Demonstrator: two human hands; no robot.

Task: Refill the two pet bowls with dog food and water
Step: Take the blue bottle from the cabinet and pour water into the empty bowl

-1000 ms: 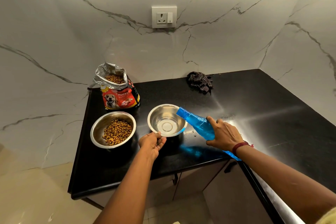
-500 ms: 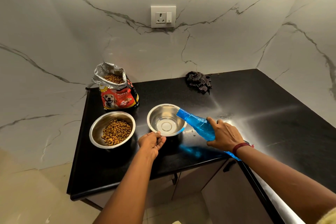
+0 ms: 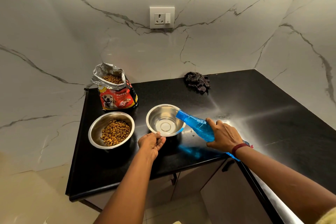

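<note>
Two steel bowls sit on the black counter (image 3: 254, 103). The left bowl (image 3: 96, 131) holds brown kibble. The right bowl (image 3: 156, 114) shows a shiny bottom with a little water in it. My left hand (image 3: 151, 143) pinches that bowl's near rim. My right hand (image 3: 224, 136) grips a blue plastic bottle (image 3: 195, 123), tilted so its open neck rests over the bowl's right rim. An open red dog food bag (image 3: 116, 94) with kibble showing stands behind the left bowl.
A dark crumpled cloth (image 3: 197, 82) lies at the back by the marble wall. A wall socket (image 3: 161, 17) is above. A few drops dot the counter right of the water bowl. Cabinet doors and floor lie below the counter's front edge.
Both hands and the tilted bottle stay as they were; only the camera view has shifted slightly.
</note>
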